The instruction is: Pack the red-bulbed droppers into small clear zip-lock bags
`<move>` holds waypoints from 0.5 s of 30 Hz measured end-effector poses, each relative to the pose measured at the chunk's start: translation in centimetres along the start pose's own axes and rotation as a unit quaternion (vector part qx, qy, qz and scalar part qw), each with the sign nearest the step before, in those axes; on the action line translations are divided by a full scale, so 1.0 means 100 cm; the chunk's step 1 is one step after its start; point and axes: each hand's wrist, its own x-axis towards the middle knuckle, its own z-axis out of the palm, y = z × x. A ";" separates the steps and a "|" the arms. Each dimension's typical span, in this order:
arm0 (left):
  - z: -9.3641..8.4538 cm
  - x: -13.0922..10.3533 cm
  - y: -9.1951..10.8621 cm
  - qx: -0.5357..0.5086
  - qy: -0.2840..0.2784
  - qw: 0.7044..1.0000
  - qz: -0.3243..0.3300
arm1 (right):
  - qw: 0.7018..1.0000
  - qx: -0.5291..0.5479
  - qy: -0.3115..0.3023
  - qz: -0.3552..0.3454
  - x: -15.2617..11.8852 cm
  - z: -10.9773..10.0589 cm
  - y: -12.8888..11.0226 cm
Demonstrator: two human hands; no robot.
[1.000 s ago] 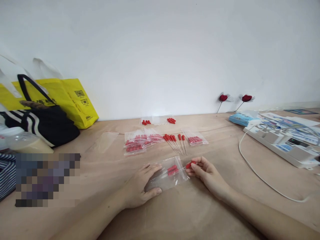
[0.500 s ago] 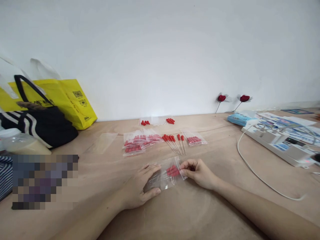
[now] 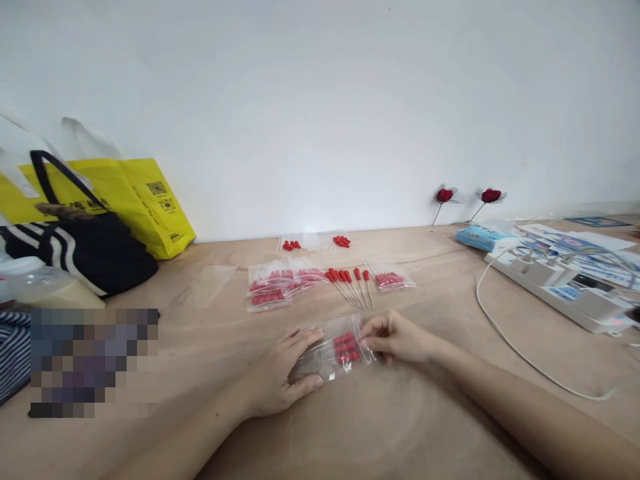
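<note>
Since a second ago your right hand (image 3: 395,338) has closed in, fingers pinching the mouth of the clear zip bag (image 3: 333,353); left hand (image 3: 280,377) pins it flat on the counter (image 3: 400,427). Light, slippery film; grip edges.

Red-capped sticks (image 3: 346,347) in clear bag (image 3: 325,357) — yellow tote (image 3: 150,200)
</note>
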 end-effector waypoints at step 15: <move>-0.001 0.001 -0.001 -0.004 0.001 1.000 0.018 | 0.857 -0.412 0.258 0.173 0.104 -0.046 -0.016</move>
